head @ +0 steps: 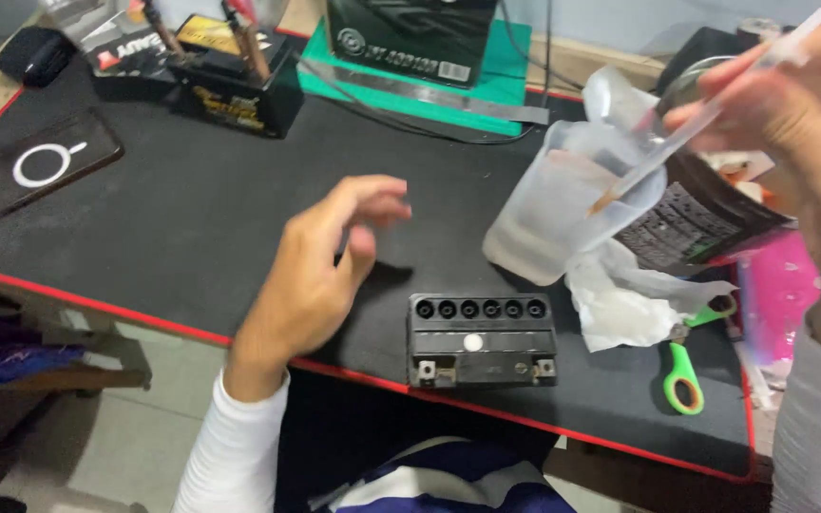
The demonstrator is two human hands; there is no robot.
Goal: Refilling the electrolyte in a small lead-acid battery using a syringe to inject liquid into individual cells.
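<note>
Pipette, thin, light and bendy (best pinched mid-stem), sits gripped in the right hand, tip inside the far-right plastic cup; left hand hovers loosely open, empty, beside the near battery.

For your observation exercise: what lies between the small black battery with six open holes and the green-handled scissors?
In the head view, crumpled white tissue lies between the small black battery and the green-handled scissors.
</note>
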